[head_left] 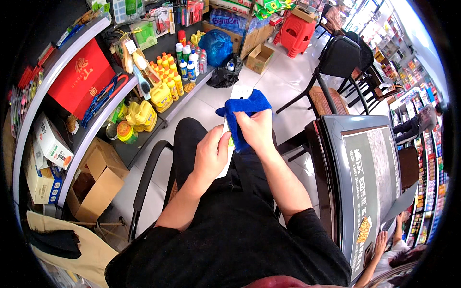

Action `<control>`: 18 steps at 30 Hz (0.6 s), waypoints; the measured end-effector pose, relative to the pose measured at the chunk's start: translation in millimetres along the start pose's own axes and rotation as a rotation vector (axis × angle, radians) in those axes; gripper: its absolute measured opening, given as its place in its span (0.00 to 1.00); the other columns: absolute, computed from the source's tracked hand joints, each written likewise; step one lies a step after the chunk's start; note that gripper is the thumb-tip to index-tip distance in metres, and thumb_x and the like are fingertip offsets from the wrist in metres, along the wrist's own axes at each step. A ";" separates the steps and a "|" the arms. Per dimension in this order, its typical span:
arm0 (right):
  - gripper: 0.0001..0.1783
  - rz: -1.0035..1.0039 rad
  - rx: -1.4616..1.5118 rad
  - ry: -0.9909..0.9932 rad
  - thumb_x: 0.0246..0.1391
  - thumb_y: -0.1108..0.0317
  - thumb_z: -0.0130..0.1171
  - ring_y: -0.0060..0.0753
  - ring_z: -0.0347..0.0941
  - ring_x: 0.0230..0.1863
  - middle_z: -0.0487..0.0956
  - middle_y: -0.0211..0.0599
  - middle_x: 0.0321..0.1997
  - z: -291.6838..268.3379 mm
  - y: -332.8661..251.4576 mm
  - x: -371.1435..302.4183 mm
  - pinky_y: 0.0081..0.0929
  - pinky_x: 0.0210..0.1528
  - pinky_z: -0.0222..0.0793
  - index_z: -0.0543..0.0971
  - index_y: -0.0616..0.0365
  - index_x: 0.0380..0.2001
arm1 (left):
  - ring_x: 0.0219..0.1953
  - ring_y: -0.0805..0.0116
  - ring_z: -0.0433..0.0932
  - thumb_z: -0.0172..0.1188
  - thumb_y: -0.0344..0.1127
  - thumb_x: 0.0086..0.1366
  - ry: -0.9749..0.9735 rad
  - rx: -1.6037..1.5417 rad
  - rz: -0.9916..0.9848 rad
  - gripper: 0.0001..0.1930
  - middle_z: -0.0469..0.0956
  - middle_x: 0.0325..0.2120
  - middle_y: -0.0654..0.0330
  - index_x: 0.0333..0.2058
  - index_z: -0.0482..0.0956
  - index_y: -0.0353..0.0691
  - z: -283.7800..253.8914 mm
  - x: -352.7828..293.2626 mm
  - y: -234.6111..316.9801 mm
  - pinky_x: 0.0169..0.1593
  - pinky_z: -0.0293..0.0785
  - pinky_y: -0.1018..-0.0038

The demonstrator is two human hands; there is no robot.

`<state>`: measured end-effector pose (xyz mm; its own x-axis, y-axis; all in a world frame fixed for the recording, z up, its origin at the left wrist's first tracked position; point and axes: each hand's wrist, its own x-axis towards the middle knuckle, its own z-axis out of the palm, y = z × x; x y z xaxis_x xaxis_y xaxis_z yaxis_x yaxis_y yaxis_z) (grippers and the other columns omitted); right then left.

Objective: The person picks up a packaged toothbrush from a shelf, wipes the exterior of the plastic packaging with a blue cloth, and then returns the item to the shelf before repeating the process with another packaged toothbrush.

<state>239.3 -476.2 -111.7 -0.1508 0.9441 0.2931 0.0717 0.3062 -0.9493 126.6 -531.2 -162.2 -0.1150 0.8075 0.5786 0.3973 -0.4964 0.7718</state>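
Over my lap, my left hand (pixel 210 154) is closed around the near part of a long white power strip (pixel 241 91), whose far end shows small dark slots. A blue cloth (pixel 257 99) wraps over the strip's middle and hides much of it. My right hand (pixel 256 127) grips this cloth from the right side and presses it against the strip, the thumb lying on top. A small patch of yellow-green shows on the strip between my two hands. The fingers beneath the strip are hidden.
On the left, shelves hold a red box (pixel 82 82), yellow jugs (pixel 144 115) and several bottles. An open cardboard box (pixel 99 178) stands below. To the right is a grey-edged table (pixel 343 168) with another person's hand (pixel 380 244) on it; black chairs (pixel 337 61) stand beyond.
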 end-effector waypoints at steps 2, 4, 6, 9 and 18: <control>0.10 -0.005 0.274 0.115 0.47 0.80 0.47 0.23 0.73 0.32 0.78 0.34 0.32 9.0 -0.5 -4.4 0.22 0.35 0.70 0.74 0.69 0.35 | 0.21 0.59 0.74 0.51 0.29 0.62 -0.007 -0.044 -0.049 0.05 0.73 0.21 0.50 0.35 0.71 0.34 -3.3 -4.0 2.6 0.27 0.68 0.71; 0.11 -0.017 0.254 0.107 0.49 0.81 0.44 0.24 0.73 0.33 0.77 0.35 0.32 10.1 0.8 -4.1 0.22 0.37 0.70 0.73 0.69 0.35 | 0.21 0.60 0.73 0.51 0.29 0.62 -0.013 -0.089 -0.099 0.05 0.73 0.21 0.50 0.35 0.71 0.33 -5.2 -4.0 1.6 0.27 0.68 0.72; 0.11 -0.064 0.277 0.142 0.50 0.81 0.43 0.23 0.73 0.34 0.77 0.35 0.33 8.1 9.3 0.4 0.22 0.38 0.70 0.73 0.67 0.36 | 0.21 0.63 0.73 0.51 0.29 0.62 0.008 -0.102 -0.038 0.05 0.73 0.21 0.51 0.35 0.71 0.34 -5.3 2.5 -1.8 0.26 0.68 0.73; 0.10 -0.119 0.122 0.138 0.50 0.79 0.45 0.22 0.72 0.35 0.76 0.34 0.33 2.6 20.6 3.4 0.21 0.38 0.69 0.72 0.66 0.36 | 0.21 0.64 0.74 0.50 0.29 0.63 -0.014 -0.118 -0.088 0.06 0.73 0.21 0.51 0.35 0.71 0.33 -0.6 7.4 -3.1 0.27 0.68 0.73; 0.05 -0.144 0.177 0.220 0.49 0.79 0.47 0.19 0.71 0.29 0.76 0.32 0.26 -17.6 -22.3 17.2 0.20 0.33 0.69 0.72 0.65 0.30 | 0.23 0.63 0.79 0.49 0.29 0.63 -0.072 -0.087 -0.083 0.07 0.75 0.22 0.51 0.36 0.70 0.31 8.9 0.4 29.2 0.26 0.72 0.72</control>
<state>252.5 -464.6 -83.5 0.0715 0.9023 0.4251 -0.1109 0.4307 -0.8956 146.3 -542.5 -141.8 -0.0771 0.8663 0.4936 0.3084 -0.4500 0.8381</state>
